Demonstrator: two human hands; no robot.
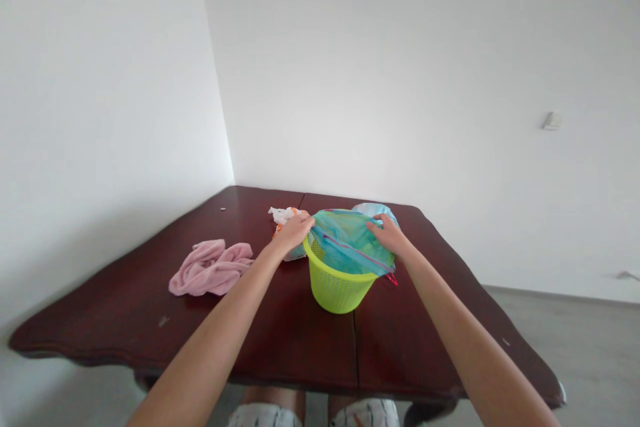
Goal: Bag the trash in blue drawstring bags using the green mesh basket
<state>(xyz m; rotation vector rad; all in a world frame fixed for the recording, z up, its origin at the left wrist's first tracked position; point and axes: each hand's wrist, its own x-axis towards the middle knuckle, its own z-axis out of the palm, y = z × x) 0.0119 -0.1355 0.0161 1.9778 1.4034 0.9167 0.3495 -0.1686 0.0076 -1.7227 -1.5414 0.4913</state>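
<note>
Left hand (294,233) and right hand (390,235), both half-closed, gripping opposite edges of a teal plastic bag (350,243). Bag stretched across and down into a lime-green basket (334,288) on a dark wooden table (150,300).

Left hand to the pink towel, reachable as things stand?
Probably yes. The left hand is on the teal plastic bag at the lime-green basket's rim, and the pink towel lies to its left; nothing stands between them, though it would likely release the bag first.

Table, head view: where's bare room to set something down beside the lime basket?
Bare wood lies between the pink towel and the lime basket, and in front of the basket. Behind it is crowded: blue-green bag, white-orange plastic.
</note>
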